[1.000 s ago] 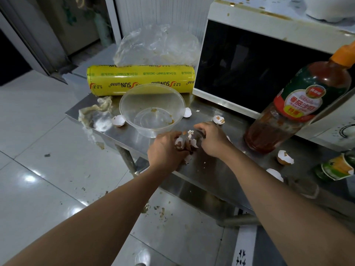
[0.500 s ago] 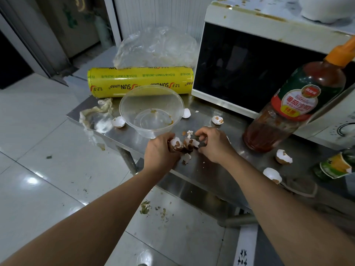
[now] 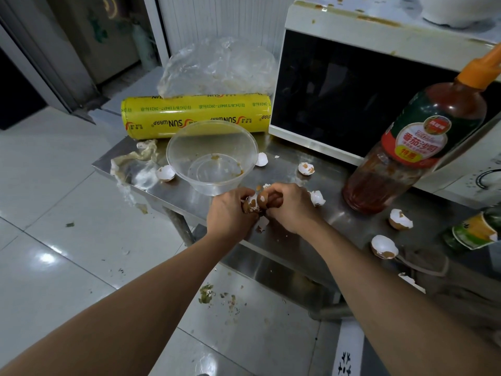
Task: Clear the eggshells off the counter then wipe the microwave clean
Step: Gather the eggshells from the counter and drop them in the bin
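Both hands, left (image 3: 230, 213) and right (image 3: 288, 206), pinch a clump of shells (image 3: 256, 202) at the desk (image 3: 284, 234) edge; the bowl (image 3: 212, 156) sits just beyond, nearer the left.

microwave (image 3: 379, 85): right side cut off | green bottle (image 3: 473, 232): mostly cropped

- The counter (image 3: 284, 234) is brushed stainless steel with a dull sheen, smeared in places.
- The bowl (image 3: 211, 156) is thin clear plastic, smooth and stained.
- The eggshells (image 3: 400, 219) look brittle and matt, white inside, brown outside.
- The wrap roll (image 3: 195, 115) has a glossy yellow film skin.
- The bag (image 3: 217, 69) is crinkled clear plastic.
- The sauce bottle (image 3: 412, 150) is glossy plastic with a printed label.
- The microwave (image 3: 379, 31) has a spattered white casing and dark shiny door.
- The floor (image 3: 54, 185) is polished, reflective tile.
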The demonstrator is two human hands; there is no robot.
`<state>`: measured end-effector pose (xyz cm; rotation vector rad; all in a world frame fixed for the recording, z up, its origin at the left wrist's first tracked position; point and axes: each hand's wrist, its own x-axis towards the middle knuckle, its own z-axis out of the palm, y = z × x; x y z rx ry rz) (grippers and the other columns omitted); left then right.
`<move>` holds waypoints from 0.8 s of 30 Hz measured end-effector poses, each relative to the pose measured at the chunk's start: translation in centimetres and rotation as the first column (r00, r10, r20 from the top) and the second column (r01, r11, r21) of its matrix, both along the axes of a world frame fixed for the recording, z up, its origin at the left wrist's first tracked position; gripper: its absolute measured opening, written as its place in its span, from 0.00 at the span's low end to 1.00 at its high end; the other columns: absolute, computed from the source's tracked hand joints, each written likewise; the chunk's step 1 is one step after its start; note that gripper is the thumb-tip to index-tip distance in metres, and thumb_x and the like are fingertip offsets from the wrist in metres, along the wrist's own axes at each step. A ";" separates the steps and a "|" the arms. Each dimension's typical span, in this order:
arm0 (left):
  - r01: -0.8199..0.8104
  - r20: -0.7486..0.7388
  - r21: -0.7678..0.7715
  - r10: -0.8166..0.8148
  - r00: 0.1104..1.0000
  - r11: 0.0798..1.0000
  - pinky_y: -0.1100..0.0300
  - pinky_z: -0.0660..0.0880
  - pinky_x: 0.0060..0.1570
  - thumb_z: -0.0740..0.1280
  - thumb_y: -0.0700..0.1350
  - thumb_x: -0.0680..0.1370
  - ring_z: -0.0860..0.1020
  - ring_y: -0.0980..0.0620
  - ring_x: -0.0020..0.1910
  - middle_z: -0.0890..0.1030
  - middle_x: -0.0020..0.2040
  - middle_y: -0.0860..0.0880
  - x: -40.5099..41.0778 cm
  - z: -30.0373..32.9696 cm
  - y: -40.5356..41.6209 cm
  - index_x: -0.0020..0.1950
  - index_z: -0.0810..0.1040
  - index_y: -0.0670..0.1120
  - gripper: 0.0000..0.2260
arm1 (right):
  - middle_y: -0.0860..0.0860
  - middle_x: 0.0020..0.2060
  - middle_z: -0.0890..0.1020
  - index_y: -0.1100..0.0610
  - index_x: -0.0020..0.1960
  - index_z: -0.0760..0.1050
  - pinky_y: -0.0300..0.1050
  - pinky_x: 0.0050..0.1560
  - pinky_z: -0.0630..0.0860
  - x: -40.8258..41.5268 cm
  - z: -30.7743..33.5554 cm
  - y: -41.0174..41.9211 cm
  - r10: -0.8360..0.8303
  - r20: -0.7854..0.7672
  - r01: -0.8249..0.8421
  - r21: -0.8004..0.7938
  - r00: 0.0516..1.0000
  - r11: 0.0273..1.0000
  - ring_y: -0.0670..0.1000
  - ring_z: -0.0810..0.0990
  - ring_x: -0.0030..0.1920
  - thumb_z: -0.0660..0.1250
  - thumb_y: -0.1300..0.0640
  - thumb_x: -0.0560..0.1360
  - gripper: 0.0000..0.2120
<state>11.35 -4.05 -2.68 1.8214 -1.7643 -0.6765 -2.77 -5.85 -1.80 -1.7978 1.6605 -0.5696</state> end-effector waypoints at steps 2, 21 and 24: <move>0.011 -0.014 0.009 -0.011 1.000 1.000 0.60 0.74 0.40 0.74 0.44 0.69 0.80 0.51 0.43 0.84 0.46 0.49 0.0 0.0 -0.1 0.55 0.81 0.50 0.15 | 0.49 0.41 0.83 0.56 0.47 0.80 0.26 0.40 0.73 0.2 0.2 0.1 -0.011 0.065 0.012 -0.013 0.998 1.000 0.48 0.81 0.42 0.69 0.72 0.65 0.15; -0.040 -0.183 0.020 0.043 0.982 0.999 0.68 0.69 0.41 0.76 0.44 0.67 0.76 0.57 0.44 0.82 0.48 0.52 0.9 -0.3 0.3 0.54 0.79 0.51 0.16 | 0.51 0.50 0.79 0.56 0.51 0.79 0.32 0.44 0.68 0.8 0.8 -0.5 -0.007 -0.028 0.002 -0.166 1.000 0.986 0.48 0.76 0.46 0.56 0.74 0.71 0.20; -0.032 -0.187 0.018 0.035 0.982 0.999 0.70 0.71 0.42 0.76 0.44 0.67 0.77 0.56 0.46 0.82 0.50 0.52 1.1 -0.4 0.4 0.56 0.77 0.50 0.19 | 0.50 0.54 0.78 0.55 0.57 0.77 0.24 0.40 0.66 0.6 0.7 -0.1 0.055 -0.045 -0.059 -0.071 0.997 0.996 0.44 0.75 0.46 0.56 0.76 0.69 0.26</move>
